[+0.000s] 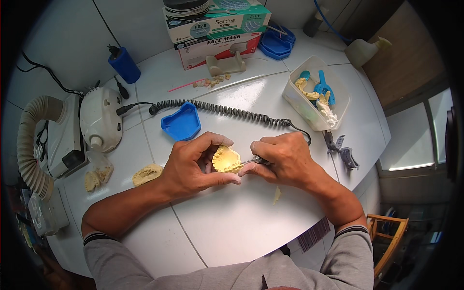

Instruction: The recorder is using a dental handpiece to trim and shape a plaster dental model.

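A yellow plaster dental cast [225,158] with a row of teeth is held over the white table by my left hand [195,162]. Its thumb and fingers curl around the cast's left side. My right hand [285,157] closes around a dental handpiece [259,160], whose metal tip meets the cast's right edge; the grip hides most of its body. A coiled black cord [222,109] runs from near the right hand across to the white control box [102,119]. Beyond my left hand lies a blue mould tray [181,122].
Another cast [147,175] lies beside my left forearm. A clear plastic container [316,96] with casts and blue impression trays stands at the right, near a grey clamp-like piece [345,153]. Stacked mask boxes [217,36] stand at the back. A ribbed hose [35,140] curves along the left.
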A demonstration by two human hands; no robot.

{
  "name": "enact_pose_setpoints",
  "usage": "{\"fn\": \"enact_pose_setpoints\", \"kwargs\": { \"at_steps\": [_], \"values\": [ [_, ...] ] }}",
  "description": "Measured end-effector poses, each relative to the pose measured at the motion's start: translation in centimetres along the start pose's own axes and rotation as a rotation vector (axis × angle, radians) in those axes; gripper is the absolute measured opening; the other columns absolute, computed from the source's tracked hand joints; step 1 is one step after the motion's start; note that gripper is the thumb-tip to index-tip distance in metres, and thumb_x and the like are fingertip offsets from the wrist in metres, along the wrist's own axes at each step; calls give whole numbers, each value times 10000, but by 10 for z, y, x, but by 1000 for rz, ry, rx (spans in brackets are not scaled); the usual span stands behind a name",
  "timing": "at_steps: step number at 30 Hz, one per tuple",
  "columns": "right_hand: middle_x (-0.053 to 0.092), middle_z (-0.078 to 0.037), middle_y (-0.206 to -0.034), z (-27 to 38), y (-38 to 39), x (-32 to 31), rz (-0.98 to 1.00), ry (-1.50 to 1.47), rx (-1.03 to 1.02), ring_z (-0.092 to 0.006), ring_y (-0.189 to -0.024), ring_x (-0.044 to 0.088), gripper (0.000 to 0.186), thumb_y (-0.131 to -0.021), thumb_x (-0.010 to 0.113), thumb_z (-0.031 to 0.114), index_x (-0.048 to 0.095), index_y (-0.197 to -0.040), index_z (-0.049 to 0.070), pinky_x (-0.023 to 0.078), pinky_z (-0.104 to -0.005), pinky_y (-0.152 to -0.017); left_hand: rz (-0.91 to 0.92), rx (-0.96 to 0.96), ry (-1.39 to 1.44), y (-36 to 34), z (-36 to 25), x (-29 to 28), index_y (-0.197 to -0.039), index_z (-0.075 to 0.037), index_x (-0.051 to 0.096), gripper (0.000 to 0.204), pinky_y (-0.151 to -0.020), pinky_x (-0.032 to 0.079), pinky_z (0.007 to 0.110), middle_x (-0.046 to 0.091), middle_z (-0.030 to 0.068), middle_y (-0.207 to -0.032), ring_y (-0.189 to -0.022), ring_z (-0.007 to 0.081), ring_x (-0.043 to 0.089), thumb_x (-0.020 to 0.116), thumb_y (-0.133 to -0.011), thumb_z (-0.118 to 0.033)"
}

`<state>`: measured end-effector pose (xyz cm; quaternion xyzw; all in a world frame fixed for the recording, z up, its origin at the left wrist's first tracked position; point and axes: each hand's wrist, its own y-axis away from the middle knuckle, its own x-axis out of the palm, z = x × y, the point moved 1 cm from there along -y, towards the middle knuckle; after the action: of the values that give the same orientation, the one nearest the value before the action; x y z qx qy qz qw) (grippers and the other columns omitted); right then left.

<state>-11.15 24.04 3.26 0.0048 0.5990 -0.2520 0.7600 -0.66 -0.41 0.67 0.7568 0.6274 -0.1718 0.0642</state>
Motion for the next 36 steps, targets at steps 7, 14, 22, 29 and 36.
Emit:
{"fn": "enact_pose_setpoints", "kwargs": {
  "at_steps": [7, 14, 22, 29, 36],
  "values": [
    [627, -39, -626, 1, -1, -1, 9, 17, 13, -249, -484, 610, 528, -912, 812, 604, 672, -760, 118, 450, -399, -454, 1, -8, -17, -1, -1, 0, -1307, 32, 657, 695, -788, 571, 243, 757, 73, -1047, -931, 89, 717, 1037, -789, -232],
    [628, -39, -625, 1, -1, 0, 15, 15, 10, -246, -481, 608, 526, -915, 806, 608, 679, -758, 123, 445, -400, -456, -98, 101, 13, -1, 7, 3, -1253, 22, 705, 690, -590, 448, 247, 683, 21, -832, -671, 67, 574, 1035, -778, -353],
    [637, -31, -626, 1, -1, 0, 21, 16, 14, -235, -478, 605, 520, -918, 801, 610, 689, -766, 125, 442, -397, -453, -1, 6, -6, 0, 1, 0, -1298, 37, 660, 684, -785, 574, 244, 753, 73, -1047, -921, 91, 713, 1037, -788, -221],
    [648, -35, -650, 1, -2, -3, 44, 0, 9, -239, -501, 625, 507, -919, 798, 603, 693, -781, 126, 457, -399, -468, -94, 131, -2, -2, 9, 5, -1263, 41, 702, 713, -592, 461, 244, 701, 34, -847, -679, 74, 591, 1037, -775, -357],
    [634, -41, -644, 1, -2, -3, 55, 2, 15, -254, -508, 629, 518, -922, 791, 607, 676, -769, 126, 461, -405, -473, -83, 140, -5, -2, 9, 5, -1286, 42, 692, 728, -614, 478, 251, 706, 41, -863, -703, 82, 609, 1037, -776, -347]
  ]
}}
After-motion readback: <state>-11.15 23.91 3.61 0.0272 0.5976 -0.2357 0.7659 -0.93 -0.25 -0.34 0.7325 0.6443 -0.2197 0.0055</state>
